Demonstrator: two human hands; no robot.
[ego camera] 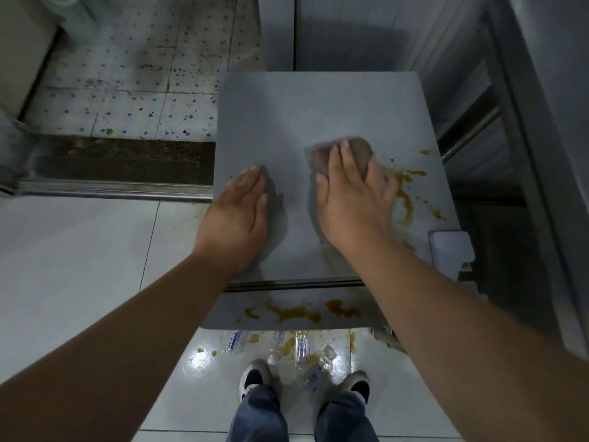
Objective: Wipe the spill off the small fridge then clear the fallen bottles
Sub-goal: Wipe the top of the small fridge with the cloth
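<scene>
Edges: we stand at the front edge of the small fridge (318, 116); its flat grey top reaches from our wrists to the wall behind.
Open room: the middle and far part of the top is bare; to the left, pale floor tiles (79, 250) lie open.
Left hand (239, 215): our fingers are straight and close together, the palm presses flat on the top near its left edge, it holds nothing.
Right hand (353, 202): our fingers are spread and pressing down on a brownish cloth (357, 151), which looks blurred.
Spill (404, 193): yellow-brown streaks lie just right of the cloth, toward the right edge; more stains (299, 312) are on the front of the fridge.
Fallen bottles (299, 347): several clear plastic bottles lie on the wet floor below the fridge, just before our shoes (255, 376).
Right side: a white box-like thing (449, 250) stands at the right front corner; metal rails (471, 132) close that side.
</scene>
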